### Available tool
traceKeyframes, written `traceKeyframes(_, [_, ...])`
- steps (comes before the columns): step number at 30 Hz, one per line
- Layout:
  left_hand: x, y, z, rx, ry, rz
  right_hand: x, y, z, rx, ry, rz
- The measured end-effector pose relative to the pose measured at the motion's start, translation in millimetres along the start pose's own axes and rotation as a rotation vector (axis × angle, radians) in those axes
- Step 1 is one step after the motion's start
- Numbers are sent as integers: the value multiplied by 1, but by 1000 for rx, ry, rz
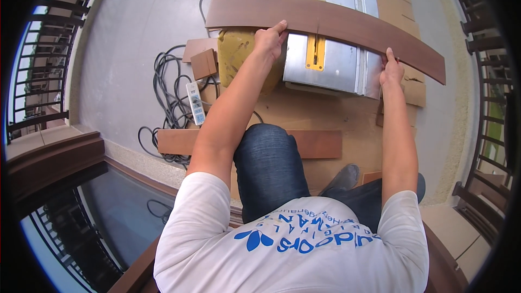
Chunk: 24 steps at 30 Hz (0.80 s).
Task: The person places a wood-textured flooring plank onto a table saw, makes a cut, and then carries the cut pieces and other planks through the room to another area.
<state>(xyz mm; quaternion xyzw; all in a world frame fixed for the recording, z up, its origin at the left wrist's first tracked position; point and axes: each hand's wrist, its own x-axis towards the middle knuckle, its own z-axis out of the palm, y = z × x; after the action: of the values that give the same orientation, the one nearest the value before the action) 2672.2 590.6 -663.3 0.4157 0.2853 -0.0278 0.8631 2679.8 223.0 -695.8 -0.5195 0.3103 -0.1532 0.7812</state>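
A long brown wooden plank (244, 12) lies across the silver table saw (334, 68), its ends reaching past the saw on both sides. My left hand (270, 39) grips the plank's near edge left of the blade slot, thumb on top and fingers mostly hidden below. Further right, my right hand (392, 70) holds the same edge, its thumb against the board; a tiny reddish thing beside the fingers is too small to name. The yellow insert (315, 57) shows in front of the plank. A thin dark line crosses the board in line with it.
Left of the saw is its yellow body (234, 54). Wood offcuts (204, 64), a white power strip (195, 103) and tangled black cable (165, 84) lie at the left. Another plank (321, 144) rests by my knee on cardboard (282, 114). Railings stand on both sides.
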Motion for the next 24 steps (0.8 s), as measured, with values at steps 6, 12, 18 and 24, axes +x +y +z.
traceKeyframes(6, [-6,-3,-1,-1,-5,10,-2,-1,-5,-35,14,-1])
traceKeyframes(12, [-9,-4,-5,3,0,3,-13,-3,-5,-20,2,10])
traceKeyframes(18, [-14,-5,-7,21,5,2,-19,-4,-7,-21,34,21])
traceKeyframes(24, [-18,-7,-9,22,-9,23,-21,-4,-12,-14,1,21])
